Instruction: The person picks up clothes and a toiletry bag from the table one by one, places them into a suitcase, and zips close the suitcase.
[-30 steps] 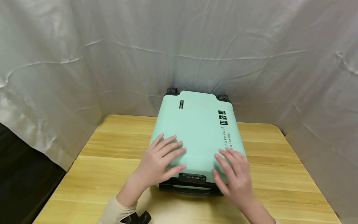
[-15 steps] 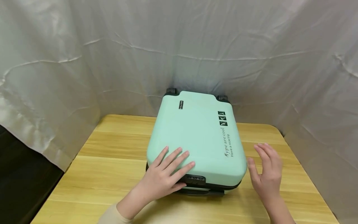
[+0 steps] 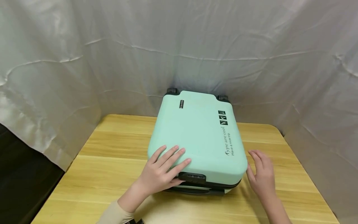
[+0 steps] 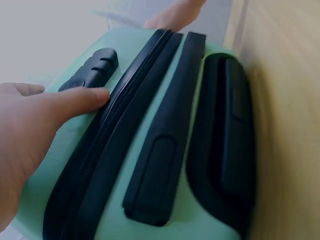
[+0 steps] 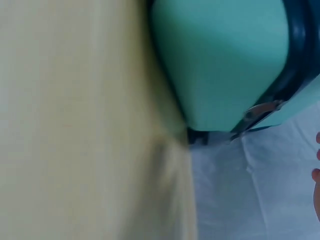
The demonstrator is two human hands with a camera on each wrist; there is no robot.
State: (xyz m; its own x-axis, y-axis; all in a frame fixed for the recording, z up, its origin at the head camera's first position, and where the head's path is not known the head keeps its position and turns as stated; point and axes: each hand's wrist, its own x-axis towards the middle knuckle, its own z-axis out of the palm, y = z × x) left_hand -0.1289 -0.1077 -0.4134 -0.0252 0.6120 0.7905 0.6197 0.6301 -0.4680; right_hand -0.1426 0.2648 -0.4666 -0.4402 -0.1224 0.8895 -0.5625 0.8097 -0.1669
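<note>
My mint-green suitcase lies flat in the middle of the wooden table, its handle facing me and its two black wheels at the far end, close against the grey curtain; I can't tell whether they touch it. My left hand rests on the near left corner, fingers straight and spread over the shell, thumb reaching down beside the combination lock towards the zip band. My right hand is relaxed, fingers slightly bent, just beside the near right edge; whether the thumb touches the shell I can't tell. Room is tight at the back, while broad strips of wood run along both sides, wider towards me, out to the slanting table edges.
</note>
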